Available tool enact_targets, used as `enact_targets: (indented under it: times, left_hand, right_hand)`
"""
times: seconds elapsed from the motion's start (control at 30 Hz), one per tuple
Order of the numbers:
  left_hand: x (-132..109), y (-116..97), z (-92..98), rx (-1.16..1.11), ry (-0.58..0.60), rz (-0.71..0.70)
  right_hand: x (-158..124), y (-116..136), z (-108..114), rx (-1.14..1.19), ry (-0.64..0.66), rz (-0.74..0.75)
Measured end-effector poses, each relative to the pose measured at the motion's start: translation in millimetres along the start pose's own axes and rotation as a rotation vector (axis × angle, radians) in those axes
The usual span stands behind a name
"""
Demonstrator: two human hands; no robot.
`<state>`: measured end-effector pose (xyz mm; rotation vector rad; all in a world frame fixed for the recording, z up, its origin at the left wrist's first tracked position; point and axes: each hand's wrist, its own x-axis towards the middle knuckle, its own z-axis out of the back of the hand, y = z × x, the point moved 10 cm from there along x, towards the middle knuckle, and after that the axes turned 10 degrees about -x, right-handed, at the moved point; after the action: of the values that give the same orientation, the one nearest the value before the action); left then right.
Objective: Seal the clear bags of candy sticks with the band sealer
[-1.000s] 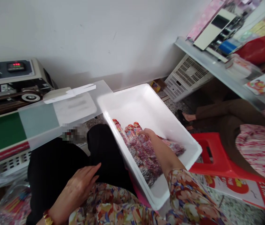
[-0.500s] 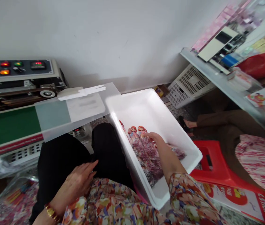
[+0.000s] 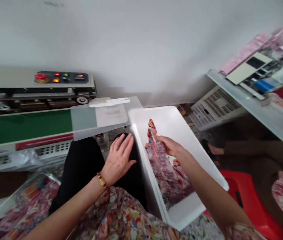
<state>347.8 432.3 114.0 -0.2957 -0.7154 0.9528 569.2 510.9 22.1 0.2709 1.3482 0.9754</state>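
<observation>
A white foam box (image 3: 201, 156) stands to the right of my knees and holds a pile of pink printed candy packets (image 3: 168, 173) with a red-haired cartoon figure on top. My right hand (image 3: 169, 145) is inside the box, fingers closed on one packet (image 3: 152, 130) lifted off the pile. My left hand (image 3: 118, 160) is open, fingers stretched out, over my black-trousered knee beside the box's left wall.
A sealing machine (image 3: 38, 96) with a green belt (image 3: 26, 126) and a clear plastic chute (image 3: 106, 115) stands ahead left. Packets in a clear bag (image 3: 23, 210) lie at lower left. A red stool (image 3: 251, 200), another person's legs (image 3: 241, 150), a white crate (image 3: 215, 106) and a shelf (image 3: 254, 106) are to the right.
My left hand moved forward from my lap to the knee beside the box. My right hand picked one packet up off the pile. The view swung left.
</observation>
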Motion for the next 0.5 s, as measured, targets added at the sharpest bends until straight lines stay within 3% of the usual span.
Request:
enact_targets:
  times: [0.1,0.23,0.37,0.5]
  left_hand:
    - [20.3,-7.9,23.0,0.107,-0.058,-0.068]
    - [12.2,10.4,59.2,0.149,-0.027,-0.176]
    - [-11.7,35.3,92.1,0.099,0.013,-0.214]
    - [-25.8,57.9,113.4,0.067,-0.1,-0.094]
  right_hand:
    - [-4.6,50.7,-81.9,0.255,0.286,0.084]
    - [-9.8,90.0,-164.6,0.29,0.476,0.104]
    - [-17.6,115.7,-216.1,0.286,0.628,0.086]
    - [-22.6,132.0,-240.9,0.256,0.723,0.089]
